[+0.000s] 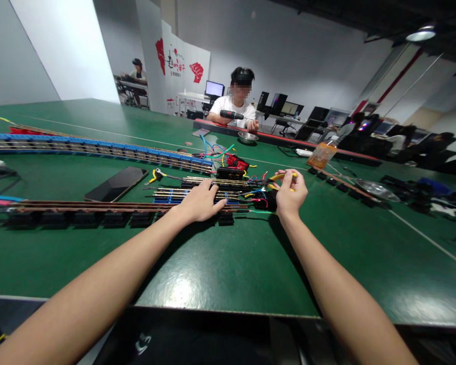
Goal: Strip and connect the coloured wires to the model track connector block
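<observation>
My left hand lies palm down on a long strip of black terminal blocks with brass rails, fingers stretched over its right end. My right hand is closed round the yellow handles of a small pair of pliers, held just right of a tangle of coloured wires. More short brass-railed strips on blue bases sit right behind my left hand.
A black phone lies on the green table at the left. A long blue strip runs across the back left. A person sits opposite holding a power screwdriver. A metal bowl and black parts lie to the right.
</observation>
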`<state>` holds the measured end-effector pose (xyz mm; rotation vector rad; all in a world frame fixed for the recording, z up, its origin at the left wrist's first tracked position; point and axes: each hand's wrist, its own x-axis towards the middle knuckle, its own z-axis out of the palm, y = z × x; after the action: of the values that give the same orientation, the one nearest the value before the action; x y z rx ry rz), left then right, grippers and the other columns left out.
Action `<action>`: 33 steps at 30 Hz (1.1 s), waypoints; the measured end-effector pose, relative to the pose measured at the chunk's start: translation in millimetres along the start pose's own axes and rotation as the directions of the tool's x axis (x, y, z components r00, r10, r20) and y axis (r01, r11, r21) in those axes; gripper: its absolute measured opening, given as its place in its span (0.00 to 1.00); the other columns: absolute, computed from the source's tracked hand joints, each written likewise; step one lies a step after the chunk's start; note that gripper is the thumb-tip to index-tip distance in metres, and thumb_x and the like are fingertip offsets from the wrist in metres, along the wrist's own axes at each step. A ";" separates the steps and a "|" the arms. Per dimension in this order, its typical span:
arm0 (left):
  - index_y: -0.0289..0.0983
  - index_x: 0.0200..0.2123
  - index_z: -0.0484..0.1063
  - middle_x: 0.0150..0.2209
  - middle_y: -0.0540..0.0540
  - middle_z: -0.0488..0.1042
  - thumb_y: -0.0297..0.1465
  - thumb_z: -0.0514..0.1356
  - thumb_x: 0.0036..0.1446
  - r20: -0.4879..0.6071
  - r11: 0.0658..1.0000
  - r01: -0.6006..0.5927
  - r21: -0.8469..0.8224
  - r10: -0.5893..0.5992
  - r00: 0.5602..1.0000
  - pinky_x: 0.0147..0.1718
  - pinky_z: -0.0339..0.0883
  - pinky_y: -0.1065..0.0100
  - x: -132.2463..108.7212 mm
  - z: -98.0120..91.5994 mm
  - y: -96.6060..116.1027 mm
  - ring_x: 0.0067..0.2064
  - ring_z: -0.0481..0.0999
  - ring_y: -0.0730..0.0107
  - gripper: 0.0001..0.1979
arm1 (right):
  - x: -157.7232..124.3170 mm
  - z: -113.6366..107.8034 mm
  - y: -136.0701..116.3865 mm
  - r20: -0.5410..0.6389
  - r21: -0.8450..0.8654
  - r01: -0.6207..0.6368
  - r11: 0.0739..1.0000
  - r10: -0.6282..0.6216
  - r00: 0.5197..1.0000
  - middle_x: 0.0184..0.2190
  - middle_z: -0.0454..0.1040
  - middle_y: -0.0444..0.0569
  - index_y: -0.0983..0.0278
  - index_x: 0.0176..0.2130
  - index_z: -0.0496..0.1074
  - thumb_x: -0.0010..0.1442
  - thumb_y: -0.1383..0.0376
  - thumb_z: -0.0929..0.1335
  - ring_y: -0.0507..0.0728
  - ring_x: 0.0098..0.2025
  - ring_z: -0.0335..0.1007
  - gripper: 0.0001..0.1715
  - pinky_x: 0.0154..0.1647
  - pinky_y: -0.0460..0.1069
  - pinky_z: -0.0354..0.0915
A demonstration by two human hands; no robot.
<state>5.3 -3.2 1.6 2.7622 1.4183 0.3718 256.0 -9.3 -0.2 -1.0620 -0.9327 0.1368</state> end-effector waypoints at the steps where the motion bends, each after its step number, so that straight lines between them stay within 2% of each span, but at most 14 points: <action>1: 0.27 0.58 0.68 0.65 0.26 0.60 0.48 0.45 0.67 -0.002 1.000 -0.001 -0.003 0.001 1.000 0.61 0.61 0.53 0.0 0.0 0.0 0.65 0.64 0.44 0.33 | 0.6 -0.2 1.5 -0.014 0.005 -0.013 1.000 0.013 1.000 0.40 0.78 0.52 0.61 0.43 0.68 0.62 0.48 0.66 0.56 0.41 0.79 0.21 0.34 0.48 0.77; 8: 0.28 0.57 0.68 0.64 0.28 0.62 0.48 0.45 0.67 0.001 1.000 0.002 -0.006 -0.002 1.000 0.60 0.62 0.53 0.3 -1.0 0.3 0.64 0.66 0.46 0.31 | 3.8 1.2 8.1 -0.102 0.077 -0.125 0.989 0.133 0.986 0.40 0.77 0.51 0.60 0.42 0.67 0.60 0.46 0.67 0.57 0.42 0.79 0.22 0.35 0.50 0.77; 10: 0.28 0.57 0.68 0.63 0.28 0.63 0.48 0.45 0.67 0.000 1.000 -0.001 -0.002 0.001 1.000 0.59 0.62 0.54 0.3 -1.1 0.5 0.62 0.67 0.46 0.31 | 5.5 -0.9 9.2 -0.116 0.046 -0.129 0.991 0.134 0.984 0.40 0.75 0.51 0.60 0.42 0.67 0.60 0.45 0.67 0.57 0.41 0.78 0.23 0.34 0.50 0.76; 13: 0.28 0.57 0.68 0.61 0.29 0.64 0.48 0.45 0.67 -0.002 1.000 0.000 0.005 0.000 1.000 0.58 0.64 0.54 0.3 -1.1 1.1 0.60 0.69 0.47 0.31 | 7.9 -7.5 6.8 -0.082 -0.138 -0.001 0.990 -0.011 0.997 0.35 0.73 0.49 0.62 0.42 0.71 0.61 0.46 0.66 0.54 0.36 0.74 0.23 0.33 0.48 0.72; 15: 0.28 0.57 0.68 0.60 0.29 0.65 0.48 0.46 0.67 -0.001 1.000 0.004 0.010 -0.004 1.000 0.58 0.65 0.54 0.3 -0.9 1.4 0.59 0.70 0.46 0.31 | 8.4 -12.1 2.0 0.006 -0.235 0.091 0.968 -0.092 0.996 0.29 0.71 0.44 0.62 0.42 0.72 0.63 0.47 0.64 0.52 0.29 0.70 0.23 0.31 0.47 0.68; 17: 0.27 0.57 0.68 0.61 0.29 0.64 0.48 0.46 0.67 0.002 1.000 0.006 0.012 -0.006 1.000 0.58 0.65 0.53 0.3 -0.7 1.6 0.59 0.70 0.46 0.31 | 7.8 -15.4 -4.3 0.109 -0.265 0.144 0.953 -0.118 0.987 0.24 0.69 0.41 0.62 0.44 0.72 0.65 0.48 0.63 0.51 0.25 0.67 0.22 0.30 0.46 0.65; 21: 0.28 0.58 0.68 0.62 0.29 0.63 0.48 0.45 0.67 0.003 1.000 0.007 0.003 -0.007 1.000 0.58 0.64 0.53 0.3 0.0 1.3 0.60 0.69 0.46 0.32 | 4.2 -17.1 -14.6 0.244 -0.251 0.227 0.941 -0.166 0.956 0.28 0.75 0.43 0.62 0.47 0.71 0.67 0.51 0.63 0.53 0.32 0.75 0.20 0.35 0.47 0.67; 24: 0.28 0.58 0.67 0.62 0.29 0.63 0.48 0.45 0.67 0.002 1.000 0.008 0.002 -0.008 1.000 0.58 0.64 0.53 0.3 -0.1 1.3 0.60 0.69 0.46 0.32 | 1.5 -16.9 -17.7 0.235 -0.257 0.267 0.929 -0.207 0.950 0.31 0.79 0.46 0.63 0.48 0.71 0.68 0.52 0.62 0.54 0.36 0.78 0.20 0.40 0.48 0.69; 33: 0.27 0.58 0.68 0.61 0.29 0.64 0.48 0.46 0.67 0.002 1.000 -0.001 0.005 0.001 1.000 0.59 0.64 0.53 0.1 -0.5 0.8 0.60 0.69 0.46 0.32 | -1.5 -16.7 -17.8 0.134 -0.329 0.259 0.908 -0.227 0.965 0.31 0.81 0.48 0.64 0.48 0.72 0.69 0.52 0.61 0.56 0.37 0.79 0.21 0.42 0.50 0.68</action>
<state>5.9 -3.7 2.3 2.7669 1.4188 0.3659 261.2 -30.7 10.4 -1.2567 -1.1948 -0.1946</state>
